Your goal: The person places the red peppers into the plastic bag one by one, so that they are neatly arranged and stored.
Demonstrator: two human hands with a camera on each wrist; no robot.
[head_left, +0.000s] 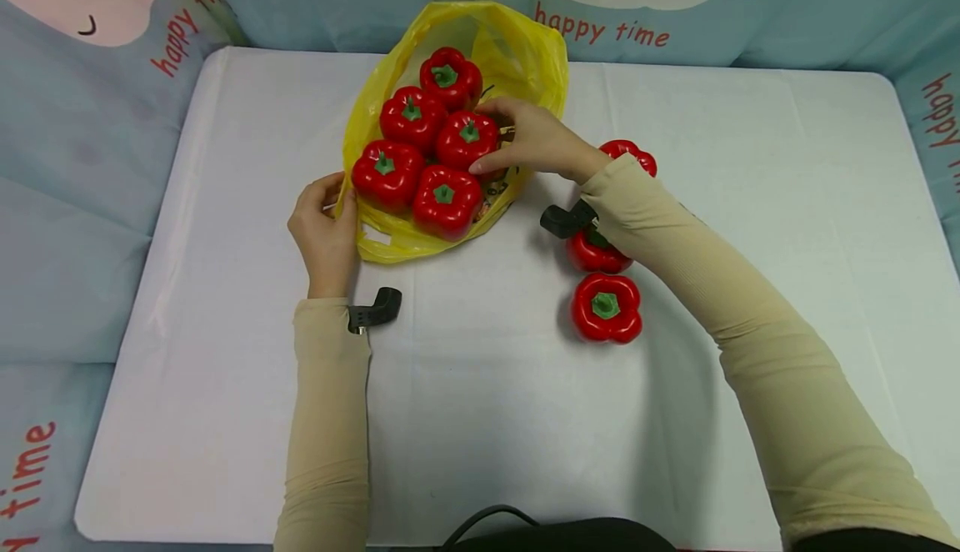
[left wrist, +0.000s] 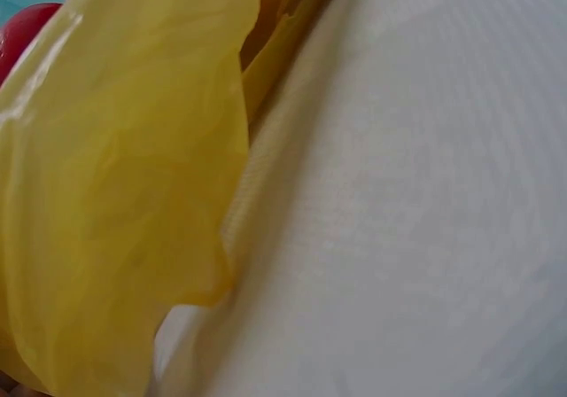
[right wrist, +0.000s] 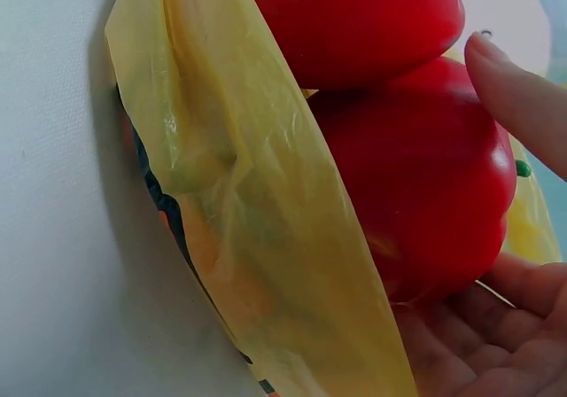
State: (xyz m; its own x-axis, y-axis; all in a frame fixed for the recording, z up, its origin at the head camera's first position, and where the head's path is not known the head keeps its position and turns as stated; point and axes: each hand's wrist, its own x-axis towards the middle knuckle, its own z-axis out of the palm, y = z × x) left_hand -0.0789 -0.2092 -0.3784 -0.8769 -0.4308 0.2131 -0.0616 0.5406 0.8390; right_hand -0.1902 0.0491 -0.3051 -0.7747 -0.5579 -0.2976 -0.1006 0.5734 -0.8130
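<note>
Red peppers [head_left: 444, 206] crowd the yellow bag [head_left: 525, 60] at twelve o'clock, three loose peppers [head_left: 617, 323] toward three. The left hand [head_left: 326, 231] pinches the bag's limp rim at eight; the right hand [head_left: 538, 139] grasps one pepper [head_left: 463, 142]. A slip there could roll peppers onto the white surface [head_left: 480, 402], backed by blue fabric [head_left: 75, 277].

the peppers [head_left: 444, 202] look smooth and glossy, the bag [head_left: 542, 68] shiny plastic.
</note>
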